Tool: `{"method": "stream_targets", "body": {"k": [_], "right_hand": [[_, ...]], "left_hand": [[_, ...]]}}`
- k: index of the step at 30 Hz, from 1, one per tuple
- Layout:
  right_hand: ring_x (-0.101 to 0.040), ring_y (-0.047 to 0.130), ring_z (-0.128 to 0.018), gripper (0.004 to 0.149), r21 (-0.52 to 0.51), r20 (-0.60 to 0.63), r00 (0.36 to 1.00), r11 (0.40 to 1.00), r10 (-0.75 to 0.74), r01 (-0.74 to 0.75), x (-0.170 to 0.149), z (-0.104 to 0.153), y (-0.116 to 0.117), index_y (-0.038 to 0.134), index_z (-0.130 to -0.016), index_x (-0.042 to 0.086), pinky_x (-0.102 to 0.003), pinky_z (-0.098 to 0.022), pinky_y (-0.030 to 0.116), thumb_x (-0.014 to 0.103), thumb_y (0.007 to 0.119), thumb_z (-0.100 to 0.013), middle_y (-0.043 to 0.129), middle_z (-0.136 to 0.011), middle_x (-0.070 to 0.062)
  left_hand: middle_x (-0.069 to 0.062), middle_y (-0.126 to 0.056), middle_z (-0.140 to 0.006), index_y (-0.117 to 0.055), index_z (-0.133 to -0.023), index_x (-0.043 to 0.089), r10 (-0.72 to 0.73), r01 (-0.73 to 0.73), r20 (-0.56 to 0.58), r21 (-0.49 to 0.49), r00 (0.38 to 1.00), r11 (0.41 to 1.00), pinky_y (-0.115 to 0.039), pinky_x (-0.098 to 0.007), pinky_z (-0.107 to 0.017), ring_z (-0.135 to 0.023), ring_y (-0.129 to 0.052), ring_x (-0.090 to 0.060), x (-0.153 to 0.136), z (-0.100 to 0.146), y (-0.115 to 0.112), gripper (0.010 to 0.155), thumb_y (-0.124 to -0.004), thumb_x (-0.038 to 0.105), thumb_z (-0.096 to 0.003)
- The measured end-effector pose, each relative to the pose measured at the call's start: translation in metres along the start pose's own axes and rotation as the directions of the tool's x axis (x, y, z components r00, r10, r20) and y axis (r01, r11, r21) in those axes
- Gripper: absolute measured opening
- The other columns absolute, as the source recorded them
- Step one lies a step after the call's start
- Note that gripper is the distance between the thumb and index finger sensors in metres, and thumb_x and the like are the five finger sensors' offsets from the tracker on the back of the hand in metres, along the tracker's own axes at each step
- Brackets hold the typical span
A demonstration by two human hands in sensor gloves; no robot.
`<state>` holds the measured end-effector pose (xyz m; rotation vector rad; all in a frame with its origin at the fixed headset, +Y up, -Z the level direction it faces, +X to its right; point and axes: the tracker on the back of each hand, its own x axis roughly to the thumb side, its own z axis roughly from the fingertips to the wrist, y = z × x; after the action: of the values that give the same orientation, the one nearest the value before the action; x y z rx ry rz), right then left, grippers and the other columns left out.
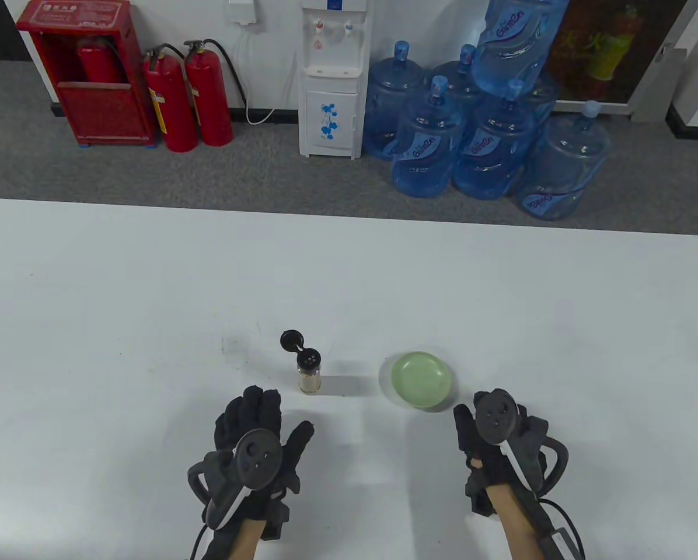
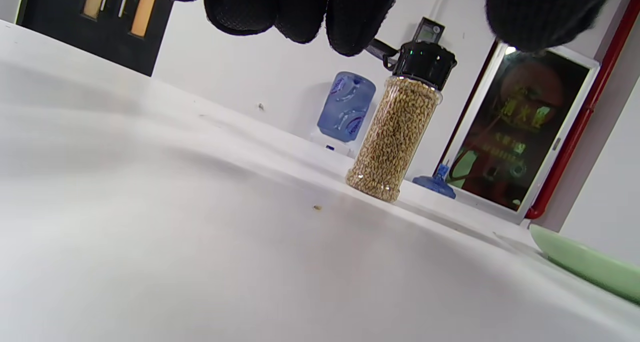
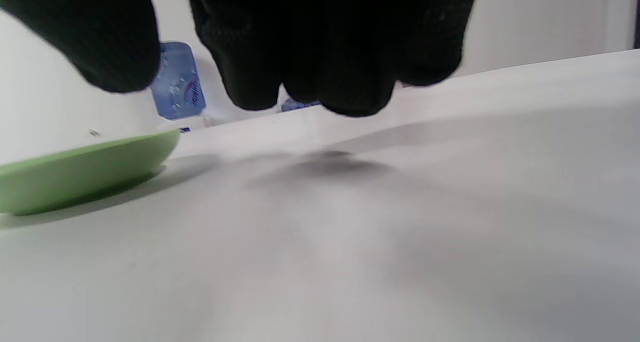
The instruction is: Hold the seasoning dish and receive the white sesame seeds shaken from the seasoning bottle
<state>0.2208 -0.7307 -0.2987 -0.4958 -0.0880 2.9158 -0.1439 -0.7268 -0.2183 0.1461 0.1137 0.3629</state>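
A clear seasoning bottle (image 1: 309, 373) full of pale sesame seeds stands upright on the white table, its black flip lid (image 1: 290, 340) hanging open. It shows in the left wrist view (image 2: 395, 132) too. A pale green seasoning dish (image 1: 422, 380) lies to its right, seen also in the left wrist view (image 2: 585, 264) and the right wrist view (image 3: 85, 174). My left hand (image 1: 261, 431) hovers open and empty just short of the bottle. My right hand (image 1: 489, 426) is near the table, just near-right of the dish, holding nothing; its fingers (image 3: 325, 57) curl down.
The white table (image 1: 150, 291) stretches wide around both objects. One loose seed (image 2: 317, 207) lies near the bottle. Beyond the far edge are water jugs (image 1: 477, 140), a dispenser (image 1: 331, 81) and fire extinguishers (image 1: 188, 93) on the floor.
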Motion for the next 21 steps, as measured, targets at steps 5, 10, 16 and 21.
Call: {"method": "stream_targets", "body": {"k": [5,10,16,21], "right_hand": [[-0.031,0.066,-0.092,0.077,0.054,-0.071,0.996,0.998,0.048,-0.044,0.022,-0.023,0.013,0.074,-0.097,0.022,-0.037,-0.063,0.069,0.074,0.075,-0.04,0.045,-0.112,-0.006],[-0.032,0.058,-0.1,0.073,0.118,-0.073,0.991,0.987,0.115,-0.106,0.051,-0.033,0.026,0.074,-0.097,0.022,-0.042,-0.07,0.063,0.071,0.078,-0.042,0.042,-0.114,-0.004],[-0.028,0.065,-0.098,0.053,0.09,-0.108,0.984,0.987,0.141,-0.131,0.062,-0.027,0.026,0.082,-0.083,0.017,-0.04,-0.07,0.067,0.054,0.082,-0.046,0.051,-0.11,0.0],[-0.028,0.082,-0.082,0.047,0.036,-0.159,0.951,0.961,-0.266,0.275,0.034,-0.015,0.01,0.088,-0.072,0.013,-0.039,-0.059,0.076,0.049,0.089,-0.041,0.07,-0.099,-0.003]], "left_hand": [[-0.003,-0.055,-0.115,-0.065,-0.106,0.024,0.023,-0.023,-0.001,0.017,1.0,1.0,-0.053,-0.063,-0.078,-0.11,-0.063,-0.046,0.0,0.001,0.002,0.076,-0.073,0.069,-0.0446],[-0.004,-0.056,-0.115,-0.065,-0.106,0.024,0.049,-0.049,-0.002,0.018,0.999,0.999,-0.057,-0.062,-0.078,-0.11,-0.066,-0.046,-0.002,0.003,0.002,0.076,-0.073,0.068,-0.0447],[-0.004,-0.053,-0.115,-0.061,-0.107,0.024,0.044,-0.044,0.008,-0.005,0.999,0.999,-0.069,-0.051,-0.07,-0.098,-0.078,-0.035,0.0,0.001,0.001,0.078,-0.073,0.069,-0.0447],[-0.005,-0.049,-0.115,-0.054,-0.109,0.023,0.083,-0.083,0.004,0.019,0.997,0.996,-0.077,-0.041,-0.056,-0.081,-0.088,-0.026,-0.003,0.003,0.003,0.081,-0.073,0.068,-0.0446]]}}
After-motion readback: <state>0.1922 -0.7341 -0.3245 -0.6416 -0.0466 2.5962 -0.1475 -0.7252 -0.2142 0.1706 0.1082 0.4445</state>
